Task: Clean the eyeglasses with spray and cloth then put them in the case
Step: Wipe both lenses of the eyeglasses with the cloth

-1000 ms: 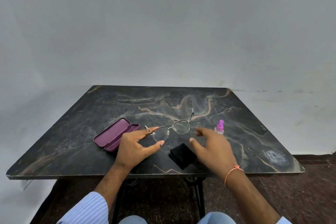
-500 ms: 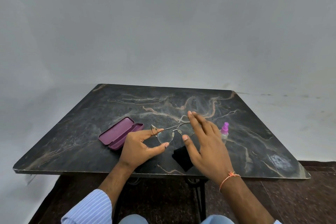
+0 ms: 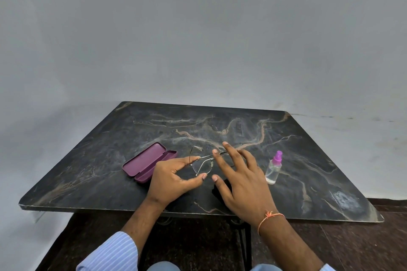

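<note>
**Glasses in hand, cleaning not yet started**

Above table centre, thin wire-framed eyeglasses point(image 3: 201, 161) pinched at one hinge by left hand point(image 3: 174, 179). Right hand point(image 3: 239, 177) spread flat over them, fingers straight, gripping nothing. Next likely: reach for clear spray bottle with pink cap point(image 3: 274, 168), standing untouched. Purple hard case point(image 3: 148, 161) lies open, nothing visible inside. Black cloth point(image 3: 217, 191) mostly hidden.

Left hand point(image 3: 174, 179), palm down, forearm emerging from a rolled striped sleeve point(image 3: 110, 253); index finger and thumb extended forward in an open C, the index tip at the frame of the eyeglasses point(image 3: 201, 164), contact unclear. Right hand point(image 3: 240, 185) raised beside it, fingers straight and spread, pointing away from the body, thumb held apart; an orange thread bracelet point(image 3: 269, 216) encircles the bare wrist.
</note>
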Motion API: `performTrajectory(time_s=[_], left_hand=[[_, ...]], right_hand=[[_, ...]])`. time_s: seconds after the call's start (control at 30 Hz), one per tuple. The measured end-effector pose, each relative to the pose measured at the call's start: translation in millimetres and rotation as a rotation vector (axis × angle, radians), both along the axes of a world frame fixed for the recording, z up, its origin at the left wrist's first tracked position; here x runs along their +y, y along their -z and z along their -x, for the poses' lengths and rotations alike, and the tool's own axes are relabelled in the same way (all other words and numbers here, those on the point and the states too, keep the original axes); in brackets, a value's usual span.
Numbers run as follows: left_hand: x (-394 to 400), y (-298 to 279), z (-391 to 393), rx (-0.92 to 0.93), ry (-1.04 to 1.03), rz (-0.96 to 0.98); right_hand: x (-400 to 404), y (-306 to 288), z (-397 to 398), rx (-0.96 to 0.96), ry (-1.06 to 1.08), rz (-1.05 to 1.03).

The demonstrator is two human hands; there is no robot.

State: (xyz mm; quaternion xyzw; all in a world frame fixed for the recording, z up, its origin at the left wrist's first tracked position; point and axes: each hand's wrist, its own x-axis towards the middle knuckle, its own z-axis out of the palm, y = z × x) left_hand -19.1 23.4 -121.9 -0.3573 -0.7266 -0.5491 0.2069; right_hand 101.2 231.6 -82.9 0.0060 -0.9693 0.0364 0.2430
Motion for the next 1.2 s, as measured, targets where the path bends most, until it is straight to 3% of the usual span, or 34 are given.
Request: performTrajectory(time_s=[0.23,0.47,0.57,0.67,1.0,1.2], left_hand=[[0,2,2,-0.003,-0.022,0.024],[-2,5,4,-0.033,0.002,0.014],[-2,6,4,-0.044,0.036,0.021],[-2,8,6,-0.073,0.036,0.007],[2,11,12,-0.074,0.005,-0.067],[3,3,6,-0.064,0.026,-0.084]], right_hand=[[-3,-12,-2,0.008,-0.006,-0.010],[-24,-29,-5,0.323,-0.190,-0.028],[-35,-30,-6,0.356,-0.244,-0.112],[-39,-31,-5,0.313,-0.181,-0.179],[-15,-18,-3,0.258,0.079,-0.060],[-4,-2,3,0.222,0.153,-0.100]])
